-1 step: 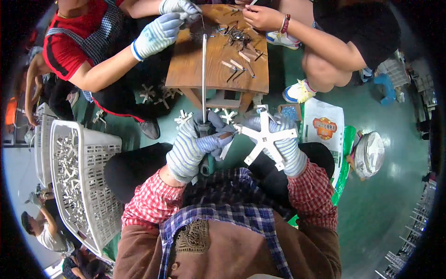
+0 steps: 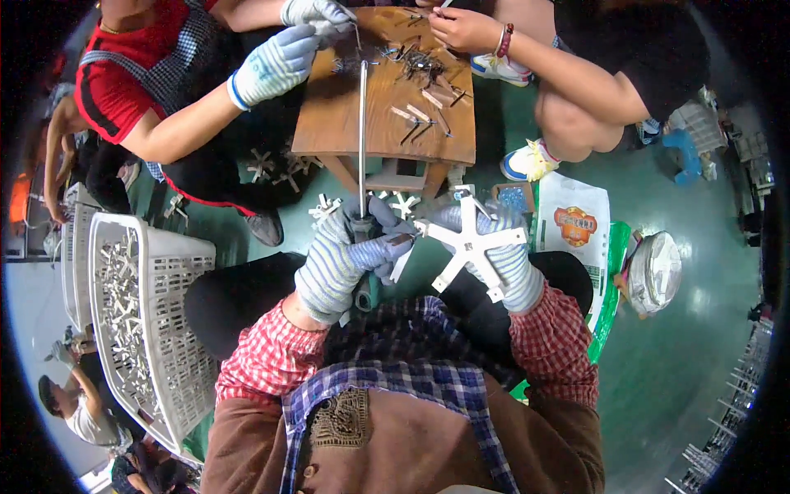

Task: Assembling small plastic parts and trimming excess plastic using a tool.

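1. Gloves, striped, on both my hands: my left hand point(image 2: 346, 262) is closed around a long metal rod point(image 2: 362, 136) standing upright.
2. My right hand point(image 2: 504, 257) grips a white star-shaped plastic piece point(image 2: 469, 241), just beside the rod's base.
3. White basket point(image 2: 177, 288) of similar pieces, at my left.
4. Wooden table point(image 2: 387, 115) beyond, other people's hands working there.
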Tool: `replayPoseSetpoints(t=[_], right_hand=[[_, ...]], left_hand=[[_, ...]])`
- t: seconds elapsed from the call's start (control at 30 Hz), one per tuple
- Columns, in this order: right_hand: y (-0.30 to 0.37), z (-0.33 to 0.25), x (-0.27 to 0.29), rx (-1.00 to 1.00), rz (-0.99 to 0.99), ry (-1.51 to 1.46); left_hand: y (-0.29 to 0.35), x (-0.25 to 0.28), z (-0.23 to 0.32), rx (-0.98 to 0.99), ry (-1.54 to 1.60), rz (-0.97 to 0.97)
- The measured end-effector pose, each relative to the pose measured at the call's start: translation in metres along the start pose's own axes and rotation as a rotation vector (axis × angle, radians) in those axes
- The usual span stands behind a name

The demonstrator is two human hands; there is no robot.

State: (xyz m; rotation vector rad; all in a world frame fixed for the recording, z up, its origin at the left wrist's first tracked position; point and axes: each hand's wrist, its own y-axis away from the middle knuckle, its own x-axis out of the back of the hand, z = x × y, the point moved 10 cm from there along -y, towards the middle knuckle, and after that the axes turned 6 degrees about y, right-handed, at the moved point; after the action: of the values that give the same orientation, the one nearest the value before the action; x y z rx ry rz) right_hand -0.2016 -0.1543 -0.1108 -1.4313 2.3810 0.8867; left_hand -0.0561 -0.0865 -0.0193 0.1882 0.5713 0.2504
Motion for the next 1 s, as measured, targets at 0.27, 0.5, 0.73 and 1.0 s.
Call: replayPoseSetpoints(t=[0.27, 0.5, 0.73, 1.0], right_hand=[[0.026, -0.071, -0.041, 0.685, 0.454, 1.858], [0.064, -0.109, -0.079, 1.069, 0.577, 1.810], [0.071, -0.098, -0.090, 1.093, 0.544, 1.869], [0.051, -0.064, -0.045, 0.810, 0.544, 1.568]], left_hand=[[-0.003, 0.001, -0.008, 0.071, -0.019, 0.062], [-0.001, -0.003, -0.019, 0.160, -0.001, -0.003], [0.012, -0.004, -0.049, 0.317, 0.140, -0.058], [0.001, 0.000, -0.030, 0.201, -0.073, -0.070]])
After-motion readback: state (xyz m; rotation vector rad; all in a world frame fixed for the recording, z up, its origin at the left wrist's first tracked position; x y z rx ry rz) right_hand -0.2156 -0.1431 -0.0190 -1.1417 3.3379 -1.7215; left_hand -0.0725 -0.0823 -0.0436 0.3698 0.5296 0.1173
